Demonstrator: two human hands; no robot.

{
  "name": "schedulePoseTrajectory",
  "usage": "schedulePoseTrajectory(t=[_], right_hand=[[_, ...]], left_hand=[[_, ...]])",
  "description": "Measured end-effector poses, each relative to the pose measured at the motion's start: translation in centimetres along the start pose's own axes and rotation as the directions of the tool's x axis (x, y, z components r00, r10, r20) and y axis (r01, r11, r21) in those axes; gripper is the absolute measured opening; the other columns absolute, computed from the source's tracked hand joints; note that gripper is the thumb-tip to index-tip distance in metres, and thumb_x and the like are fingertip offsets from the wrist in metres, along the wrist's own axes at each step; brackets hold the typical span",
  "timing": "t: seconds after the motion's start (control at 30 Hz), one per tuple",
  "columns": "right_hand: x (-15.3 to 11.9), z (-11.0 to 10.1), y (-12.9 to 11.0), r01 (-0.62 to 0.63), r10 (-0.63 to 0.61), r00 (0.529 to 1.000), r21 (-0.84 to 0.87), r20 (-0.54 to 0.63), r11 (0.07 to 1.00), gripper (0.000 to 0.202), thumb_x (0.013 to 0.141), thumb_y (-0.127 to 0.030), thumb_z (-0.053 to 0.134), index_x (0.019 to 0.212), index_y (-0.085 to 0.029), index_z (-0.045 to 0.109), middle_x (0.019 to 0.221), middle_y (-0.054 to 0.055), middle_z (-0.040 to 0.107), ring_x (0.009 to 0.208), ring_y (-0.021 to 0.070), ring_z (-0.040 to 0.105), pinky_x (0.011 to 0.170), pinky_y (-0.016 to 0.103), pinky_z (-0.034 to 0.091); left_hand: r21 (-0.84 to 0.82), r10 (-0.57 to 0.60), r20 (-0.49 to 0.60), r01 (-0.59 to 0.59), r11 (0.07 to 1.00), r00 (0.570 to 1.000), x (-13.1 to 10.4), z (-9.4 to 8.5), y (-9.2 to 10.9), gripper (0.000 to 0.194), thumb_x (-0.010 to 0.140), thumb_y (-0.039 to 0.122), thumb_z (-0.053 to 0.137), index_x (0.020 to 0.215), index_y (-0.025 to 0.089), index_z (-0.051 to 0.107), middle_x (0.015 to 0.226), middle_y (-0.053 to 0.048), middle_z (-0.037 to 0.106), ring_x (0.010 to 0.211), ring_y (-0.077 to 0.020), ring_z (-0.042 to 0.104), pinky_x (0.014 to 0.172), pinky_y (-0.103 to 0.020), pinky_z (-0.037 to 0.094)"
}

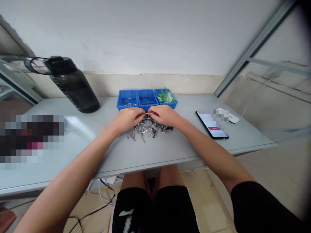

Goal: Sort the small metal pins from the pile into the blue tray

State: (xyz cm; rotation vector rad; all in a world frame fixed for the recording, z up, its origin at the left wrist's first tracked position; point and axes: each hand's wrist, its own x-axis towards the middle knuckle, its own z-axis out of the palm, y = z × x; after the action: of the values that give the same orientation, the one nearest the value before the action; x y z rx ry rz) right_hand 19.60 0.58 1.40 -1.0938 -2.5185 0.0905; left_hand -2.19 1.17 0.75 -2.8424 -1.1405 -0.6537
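From here I see left hand (131, 117) and right hand (164, 115) pinching one slim metal piece (146, 113) — axis roughly nine-to-three, neither hand nearer — with loose metal pins (139, 129) toward six o'clock.

The piece (146, 113) pinched between the hands (131, 117) (165, 115) is too small to identify, and they partly hide the metal pins (143, 127).

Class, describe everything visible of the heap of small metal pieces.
The heap of small metal pieces is a loose jumble of thin, shiny silver rods and darker, blackish pieces, lying at many angles. It spreads over the grey table, in front of the blue bins. The left hand and right hand partly hide it; contact is unclear.
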Motion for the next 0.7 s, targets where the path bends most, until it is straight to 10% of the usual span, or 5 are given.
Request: schedulePoseTrajectory(t=[0.7], right_hand=[[-0.1,-0.3,1.4,-0.063,0.062,0.997,-0.026,-0.040,0.998,0.022,0.096,-0.029,0.042,0.098,-0.019,0.062,0.079,0.002,0.065,0.073,0.0155,0.055,0.069,0.027,0.032]], left_hand=[[-0.001,-0.114,-0.064,0.114,0.993,0.991,0.0,-0.3,-0.3,0.024,0.094,0.029,0.049,0.099,0.019,0.070,0.094,-0.005,0.072,0.085,-0.0202,0.065,0.075,-0.031,0.048]])
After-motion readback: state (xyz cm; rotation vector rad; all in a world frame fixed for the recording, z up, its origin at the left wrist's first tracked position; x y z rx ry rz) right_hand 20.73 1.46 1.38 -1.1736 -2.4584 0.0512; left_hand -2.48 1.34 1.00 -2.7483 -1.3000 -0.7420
